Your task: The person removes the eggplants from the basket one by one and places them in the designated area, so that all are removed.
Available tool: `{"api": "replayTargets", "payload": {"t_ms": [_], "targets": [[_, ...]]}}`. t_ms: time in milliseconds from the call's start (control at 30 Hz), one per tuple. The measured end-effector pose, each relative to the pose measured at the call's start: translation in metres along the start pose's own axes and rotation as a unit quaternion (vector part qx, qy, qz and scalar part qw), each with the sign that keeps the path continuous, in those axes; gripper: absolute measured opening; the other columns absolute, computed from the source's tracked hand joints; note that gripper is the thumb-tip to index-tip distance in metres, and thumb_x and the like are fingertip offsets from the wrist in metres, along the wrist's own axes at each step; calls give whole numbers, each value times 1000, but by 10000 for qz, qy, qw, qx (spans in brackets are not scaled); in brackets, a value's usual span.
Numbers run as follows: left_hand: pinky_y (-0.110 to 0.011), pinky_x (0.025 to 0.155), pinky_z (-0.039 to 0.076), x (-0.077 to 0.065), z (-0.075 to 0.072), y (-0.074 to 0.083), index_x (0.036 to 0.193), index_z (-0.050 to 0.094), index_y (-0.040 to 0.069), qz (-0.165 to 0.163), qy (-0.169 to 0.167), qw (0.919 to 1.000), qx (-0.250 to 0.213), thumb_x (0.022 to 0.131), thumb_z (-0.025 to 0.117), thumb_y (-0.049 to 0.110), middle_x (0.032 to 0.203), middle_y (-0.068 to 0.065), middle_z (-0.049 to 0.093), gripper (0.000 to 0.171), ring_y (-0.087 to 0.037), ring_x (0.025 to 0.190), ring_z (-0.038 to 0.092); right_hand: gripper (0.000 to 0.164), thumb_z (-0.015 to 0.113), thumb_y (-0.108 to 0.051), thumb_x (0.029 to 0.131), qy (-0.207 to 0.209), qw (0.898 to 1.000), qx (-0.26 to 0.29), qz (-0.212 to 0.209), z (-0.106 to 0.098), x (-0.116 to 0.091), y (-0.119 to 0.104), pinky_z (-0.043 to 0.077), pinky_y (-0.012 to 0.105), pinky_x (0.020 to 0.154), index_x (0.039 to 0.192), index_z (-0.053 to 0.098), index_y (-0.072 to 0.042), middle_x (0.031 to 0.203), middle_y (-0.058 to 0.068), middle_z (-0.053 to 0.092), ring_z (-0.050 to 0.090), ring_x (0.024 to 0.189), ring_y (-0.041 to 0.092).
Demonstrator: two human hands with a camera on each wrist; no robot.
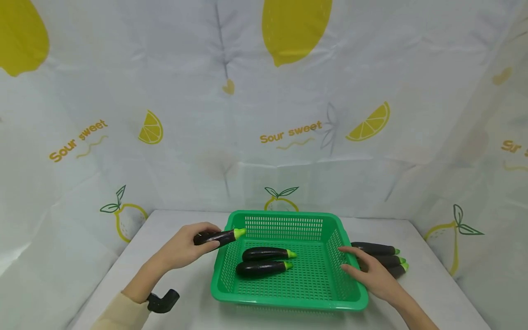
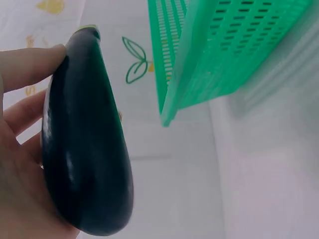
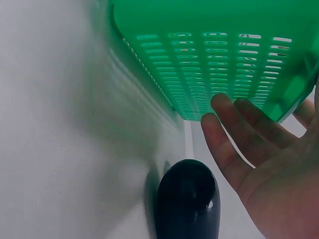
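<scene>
My left hand (image 1: 186,246) holds a dark eggplant (image 1: 222,237) with a green stem end, raised at the left rim of a green plastic basket (image 1: 288,304). In the left wrist view, the fingers and palm lie along one side of that glossy eggplant (image 2: 87,139). Two more eggplants, an upper one (image 1: 264,253) and a lower one (image 1: 260,269), lie side by side in the basket, stems to the right. On the basket's right rim rests my right hand (image 1: 375,277), its fingers spread and loosely extended. The right wrist view has several fingers outside the slotted wall (image 3: 214,64).
Three eggplants (image 1: 374,248) lie together on the white table (image 1: 189,293) right of the basket, partly hidden by the right hand and rim. A white sheet (image 1: 185,183) with lemon prints hangs behind. A black angled device (image 1: 164,301) shows at the left wrist.
</scene>
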State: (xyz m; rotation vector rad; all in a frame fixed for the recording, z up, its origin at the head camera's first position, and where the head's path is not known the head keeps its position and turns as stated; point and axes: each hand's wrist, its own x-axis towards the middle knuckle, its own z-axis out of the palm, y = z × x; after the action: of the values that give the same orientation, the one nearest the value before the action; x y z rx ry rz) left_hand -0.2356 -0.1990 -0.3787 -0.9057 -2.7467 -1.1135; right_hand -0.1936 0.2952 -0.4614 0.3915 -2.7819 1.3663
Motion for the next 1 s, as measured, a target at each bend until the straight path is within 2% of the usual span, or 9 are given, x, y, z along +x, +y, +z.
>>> {"api": "replayTargets", "payload": {"t_ms": [233,567,733,1000], "targets": [[-31,74,51,-5,-10,-16,120,68,15,-215,322,9986,352,100,68,24,105,4,68,22,-11,85,60,49,64,-27,103,11,10000,46,17,0,-1,-1,41,63,104,146,52,-7,149,21,49,40,140,46],[-38,76,50,-8,-12,-38,118,67,7,-381,683,9938,788,96,69,11,107,-2,68,22,-14,86,59,49,63,-28,103,27,10000,2,49,1,-2,-3,41,61,104,146,52,-7,149,22,49,41,140,47],[-42,77,50,-8,-7,-57,118,67,5,-513,761,9926,800,96,70,11,108,-6,69,23,-17,88,60,49,63,-28,103,38,10000,66,49,2,-2,-2,40,63,104,146,52,-6,149,24,48,39,140,48],[-53,85,50,-5,11,-89,115,69,5,-935,885,9851,1144,91,71,8,110,-10,71,24,-29,99,64,49,63,-27,103,7,9999,100,11,1,-2,-2,40,65,103,146,51,-6,149,24,48,39,140,49]]}}
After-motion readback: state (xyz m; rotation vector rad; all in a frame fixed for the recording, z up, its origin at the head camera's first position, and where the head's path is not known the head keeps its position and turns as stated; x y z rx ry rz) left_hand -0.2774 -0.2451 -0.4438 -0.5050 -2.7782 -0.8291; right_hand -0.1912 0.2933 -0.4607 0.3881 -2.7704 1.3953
